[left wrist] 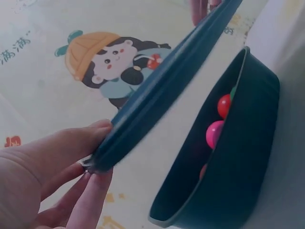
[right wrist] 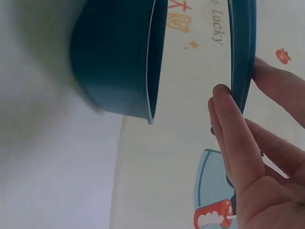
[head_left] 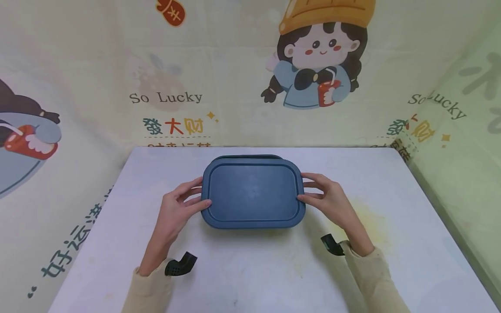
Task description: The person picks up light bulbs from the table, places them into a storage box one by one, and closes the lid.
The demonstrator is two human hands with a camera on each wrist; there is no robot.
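Note:
A blue rectangular lid (head_left: pixel 253 193) with rounded corners is held up by both hands, one at each short side. My left hand (head_left: pixel 180 206) pinches its left edge, thumb on top and fingers beneath. On the opposite edge my right hand (head_left: pixel 328 198) grips it the same way. Under the lid, and apart from it, stands a blue container (left wrist: pixel 238 143) on the table. Several small balls lie inside it, among them a red ball (left wrist: pixel 224 106) and a pink ball (left wrist: pixel 215 134). From above, the lid hides nearly all of the container.
The white table (head_left: pixel 250 274) extends on all sides of the container. Behind it hangs a printed cloth backdrop (head_left: pixel 235 74) with cartoon figures and lettering, which also covers both sides. A black wrist-camera mount (head_left: pixel 181 264) sits at the left cuff, another mount (head_left: pixel 332 244) at the right.

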